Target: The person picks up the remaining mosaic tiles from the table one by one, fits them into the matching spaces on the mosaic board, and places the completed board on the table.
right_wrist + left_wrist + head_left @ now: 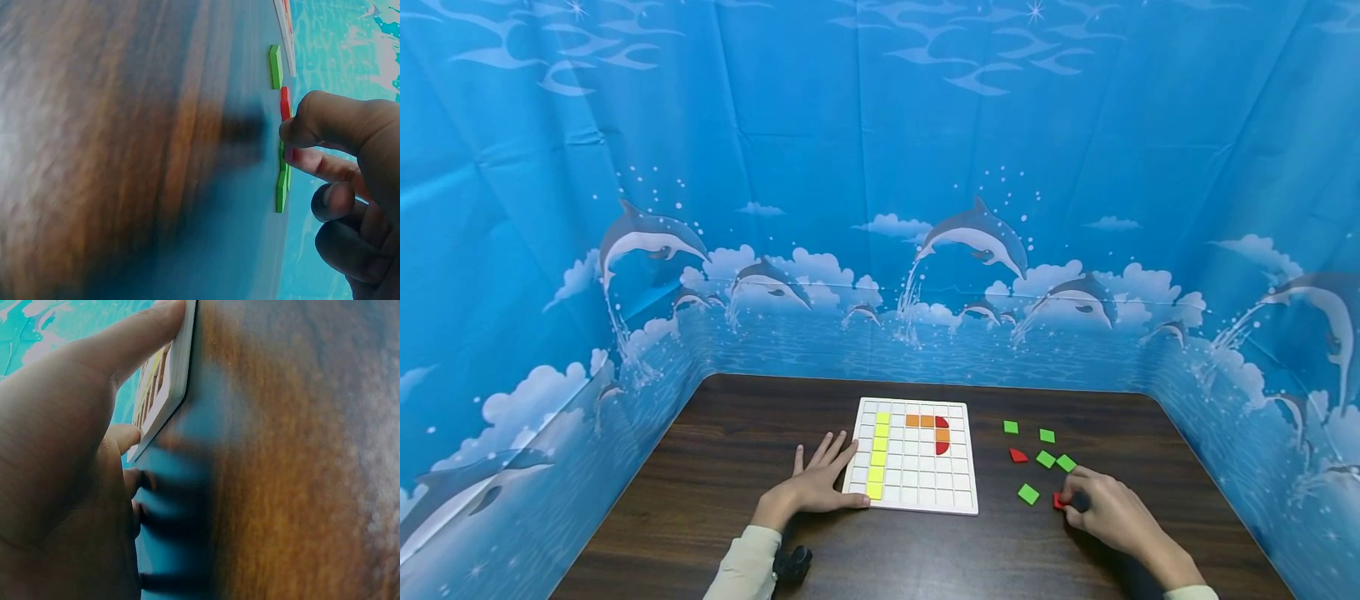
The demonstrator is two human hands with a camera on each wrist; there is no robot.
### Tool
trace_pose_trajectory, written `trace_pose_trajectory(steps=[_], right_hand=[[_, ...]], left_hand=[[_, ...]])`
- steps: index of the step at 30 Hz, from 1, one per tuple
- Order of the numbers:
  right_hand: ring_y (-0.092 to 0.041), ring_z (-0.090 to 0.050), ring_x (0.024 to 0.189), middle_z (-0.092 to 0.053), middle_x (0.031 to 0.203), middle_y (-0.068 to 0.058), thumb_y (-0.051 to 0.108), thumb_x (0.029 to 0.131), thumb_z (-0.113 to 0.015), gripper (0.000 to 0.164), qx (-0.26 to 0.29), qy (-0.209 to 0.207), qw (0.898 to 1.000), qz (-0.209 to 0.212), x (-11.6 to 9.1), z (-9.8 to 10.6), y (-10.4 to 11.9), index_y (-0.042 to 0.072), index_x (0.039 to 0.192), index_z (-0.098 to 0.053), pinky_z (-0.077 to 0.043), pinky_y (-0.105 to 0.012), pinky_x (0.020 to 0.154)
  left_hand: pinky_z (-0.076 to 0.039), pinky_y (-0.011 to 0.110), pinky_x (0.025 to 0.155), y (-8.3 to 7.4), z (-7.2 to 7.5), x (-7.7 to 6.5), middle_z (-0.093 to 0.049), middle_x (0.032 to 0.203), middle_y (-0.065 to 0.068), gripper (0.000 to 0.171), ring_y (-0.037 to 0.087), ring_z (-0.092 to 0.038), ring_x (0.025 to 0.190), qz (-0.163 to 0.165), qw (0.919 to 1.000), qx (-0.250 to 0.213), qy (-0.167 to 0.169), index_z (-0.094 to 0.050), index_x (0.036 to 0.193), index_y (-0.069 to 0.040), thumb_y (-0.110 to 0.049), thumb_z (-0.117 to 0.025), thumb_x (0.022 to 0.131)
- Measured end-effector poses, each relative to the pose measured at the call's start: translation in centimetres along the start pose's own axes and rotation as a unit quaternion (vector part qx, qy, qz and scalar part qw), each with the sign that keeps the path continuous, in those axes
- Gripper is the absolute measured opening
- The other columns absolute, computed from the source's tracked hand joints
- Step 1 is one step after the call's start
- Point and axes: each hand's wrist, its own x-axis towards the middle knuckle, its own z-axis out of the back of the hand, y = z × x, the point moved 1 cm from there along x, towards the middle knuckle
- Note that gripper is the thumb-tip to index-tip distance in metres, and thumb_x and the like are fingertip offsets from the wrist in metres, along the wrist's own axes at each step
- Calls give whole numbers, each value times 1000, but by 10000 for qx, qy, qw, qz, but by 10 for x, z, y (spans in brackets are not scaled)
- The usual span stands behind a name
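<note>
A white grid board [925, 505] lies on the dark table. My left hand [816, 486] rests at its left side, fingers spread, with the thumb on the front left corner; the left wrist view shows that thumb against the board's edge [181, 369]. A column of yellow squares [877, 458] sits on the grid, with orange squares [913, 421] and red quarter-round pieces [942, 448] farther right. Right of the board, my right hand [1105, 507] pinches a small red piece [1057, 501] between thumb and index finger, low over the table. Its shape is partly hidden by the fingers.
Several loose green squares [1028, 494] and a red quarter-round piece [1018, 456] lie between the board and my right hand. A blue dolphin-print curtain [865, 250] encloses the table's back and sides. A black object [792, 565] is at my left wrist.
</note>
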Motion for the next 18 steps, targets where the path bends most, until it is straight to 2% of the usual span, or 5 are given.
trace_pose_trajectory(steps=[4,11,18], right_hand=[[-4,-43,64,-67,107,7,13,84,-85,23,11,-171,9997,144,3,0,3,28,83,-68,-34,-27,57],[0,-40,63,-61,92,15,11,83,-85,24,123,-589,9965,576,11,-1,14,29,82,-70,-33,-23,57],[1,-41,64,-63,96,14,12,84,-86,19,235,-633,9946,792,21,-1,29,24,83,-72,-34,-23,58]], left_hand=[[15,80,121,6,-2,3,-4,182,11,115,40,4,167,-151,9998,-96,-53,-21,173,-27,-85,-66,84],[16,78,122,6,-2,4,-4,182,10,116,39,4,168,-86,9998,-199,-12,-22,172,-28,-88,-65,82],[15,75,124,14,-10,10,-4,182,6,119,35,4,169,-20,10000,-8,-97,-22,172,-28,-90,-64,80]])
